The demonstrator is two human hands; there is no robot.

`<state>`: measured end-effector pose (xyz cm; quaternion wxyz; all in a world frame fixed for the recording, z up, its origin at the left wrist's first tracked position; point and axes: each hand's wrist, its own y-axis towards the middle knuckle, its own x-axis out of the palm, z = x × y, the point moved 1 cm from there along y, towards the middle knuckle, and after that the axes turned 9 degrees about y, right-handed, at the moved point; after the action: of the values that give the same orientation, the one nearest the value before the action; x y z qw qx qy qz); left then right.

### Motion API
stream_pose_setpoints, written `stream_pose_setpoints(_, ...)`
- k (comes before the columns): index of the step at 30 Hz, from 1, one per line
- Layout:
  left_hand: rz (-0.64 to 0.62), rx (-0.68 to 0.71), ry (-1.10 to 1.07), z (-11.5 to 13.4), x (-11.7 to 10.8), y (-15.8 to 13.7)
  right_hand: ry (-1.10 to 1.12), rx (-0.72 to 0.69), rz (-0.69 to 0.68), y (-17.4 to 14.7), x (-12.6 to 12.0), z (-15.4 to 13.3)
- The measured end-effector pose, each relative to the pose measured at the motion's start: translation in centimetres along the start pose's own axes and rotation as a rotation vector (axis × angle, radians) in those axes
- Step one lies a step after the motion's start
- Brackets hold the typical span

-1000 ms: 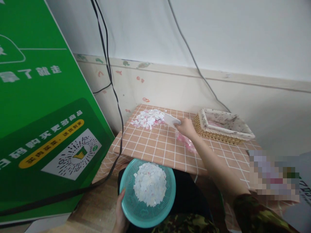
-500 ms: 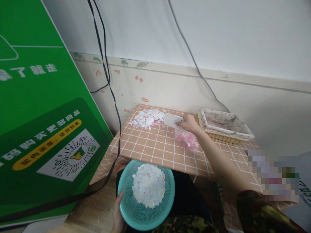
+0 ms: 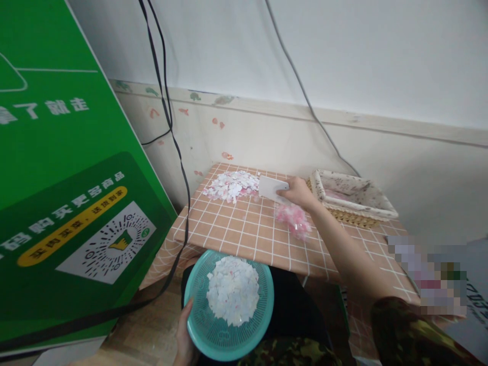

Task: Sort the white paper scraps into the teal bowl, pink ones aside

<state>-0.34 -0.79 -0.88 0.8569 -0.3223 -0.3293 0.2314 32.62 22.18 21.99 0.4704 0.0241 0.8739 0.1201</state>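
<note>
My right hand [image 3: 299, 191] is closed on the end of a flat white scraper [image 3: 272, 187], held just above the checked tablecloth. The scraper's left edge is close to a pile of white and pink paper scraps [image 3: 232, 185]; whether it touches them I cannot tell. Below the hand lies a clear bag of pink bits [image 3: 294, 219]. My left hand [image 3: 185, 328] grips the left rim of a round teal plastic basket [image 3: 198, 335] at my lap. A heap of white paper scraps [image 3: 233, 291] fills its middle.
A wicker basket with a floral cloth lining [image 3: 358, 201] stands at the table's back right. The brown checked table [image 3: 229, 229] backs onto a wall. A green printed panel [image 3: 76, 152] rises on the left, with a black cable [image 3: 179, 157] hanging before it.
The scraper and my right hand have shifted very slightly to the right and up. My left hand and the teal basket stay almost where they were.
</note>
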Motion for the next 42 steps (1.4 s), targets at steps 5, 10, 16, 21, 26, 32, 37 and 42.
stream_pose_setpoints(5, 0.037, 0.046, 0.002, -0.1, -0.2, 0.2, -0.048, -0.032, 0.028, -0.2, -0.1, -0.1)
stream_pose_setpoints(10, 0.046, 0.043, 0.012, -0.1, -0.1, 0.3, -0.084, -0.018, -0.007, -0.1, -0.2, -0.3)
stream_pose_setpoints(16, 0.065, 0.072, 0.032, 0.1, 0.1, -0.1, -0.037, -0.004, 0.002, 0.3, 0.9, 0.0)
stream_pose_setpoints(21, 0.027, 0.05, 0.022, 0.0, 0.1, -0.1, 0.095, -0.003, -0.026, 0.5, 1.4, 0.9)
stream_pose_setpoints(26, 0.089, 0.068, 0.012, 0.1, 0.2, 0.0, 0.148, -0.008, -0.027, 0.8, 1.1, 0.9)
stream_pose_setpoints(32, 0.112, 0.064, 0.024, -0.3, -0.4, 0.8, 0.189, 0.017, -0.085, 0.9, 1.0, 0.8)
stream_pose_setpoints(37, 0.073, 0.042, 0.001, -0.5, -0.8, 1.0, 0.191, 0.017, -0.072, 1.2, 1.1, 0.8)
stream_pose_setpoints(42, 0.015, 0.014, -0.005, -0.2, -0.2, 0.4, 0.195, -0.014, -0.102, 1.5, 1.3, 0.8)
